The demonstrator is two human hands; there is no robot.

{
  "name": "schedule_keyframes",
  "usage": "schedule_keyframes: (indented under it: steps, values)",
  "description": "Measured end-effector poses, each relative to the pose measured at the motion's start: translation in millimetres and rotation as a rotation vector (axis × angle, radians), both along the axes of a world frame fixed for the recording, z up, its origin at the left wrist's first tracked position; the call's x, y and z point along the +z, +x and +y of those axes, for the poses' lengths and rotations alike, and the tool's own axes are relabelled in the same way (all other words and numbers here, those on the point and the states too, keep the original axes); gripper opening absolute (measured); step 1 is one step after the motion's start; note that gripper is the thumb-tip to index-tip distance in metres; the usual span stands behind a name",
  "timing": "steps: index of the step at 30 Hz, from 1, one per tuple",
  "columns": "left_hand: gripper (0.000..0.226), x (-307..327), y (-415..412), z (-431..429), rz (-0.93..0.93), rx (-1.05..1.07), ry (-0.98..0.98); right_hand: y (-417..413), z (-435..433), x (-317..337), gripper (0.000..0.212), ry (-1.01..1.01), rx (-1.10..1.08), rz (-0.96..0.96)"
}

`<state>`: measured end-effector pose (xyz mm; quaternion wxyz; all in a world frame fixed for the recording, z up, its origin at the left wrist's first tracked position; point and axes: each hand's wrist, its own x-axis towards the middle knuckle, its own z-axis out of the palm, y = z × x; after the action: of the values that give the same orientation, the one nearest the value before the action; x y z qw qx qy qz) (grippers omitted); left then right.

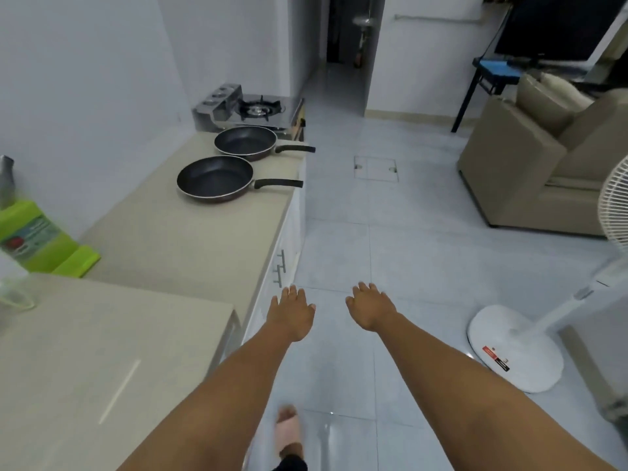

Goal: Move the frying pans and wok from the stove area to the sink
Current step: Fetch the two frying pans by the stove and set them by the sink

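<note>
A beige countertop (176,239) runs along the left of the frame toward the upper centre. At its far end sits a steel gas stove (249,108). Just below that lie two black frying pans, the farther pan (245,142) and the nearer pan (214,178), handles pointing right past the counter edge. At the left edge a green cutting board (51,241) rests on the counter against the wall.

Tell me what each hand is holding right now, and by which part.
Nothing. The left hand and right hand are open and empty above the floor; both frying pans sit untouched on the counter.
</note>
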<state>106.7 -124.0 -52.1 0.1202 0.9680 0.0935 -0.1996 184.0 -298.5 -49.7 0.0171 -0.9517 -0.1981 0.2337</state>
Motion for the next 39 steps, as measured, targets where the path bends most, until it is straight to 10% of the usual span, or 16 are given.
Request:
schedule_keyframes:
  steps: [19,39]
  values:
    - [0.060,-7,380,71,-0.025,-0.031,0.031,364,66,0,0.055,0.000,-0.035,-0.013]
    - [0.066,-56,562,135,-0.150,0.774,0.026,687,198,-31,0.067,0.083,0.456,-0.030]
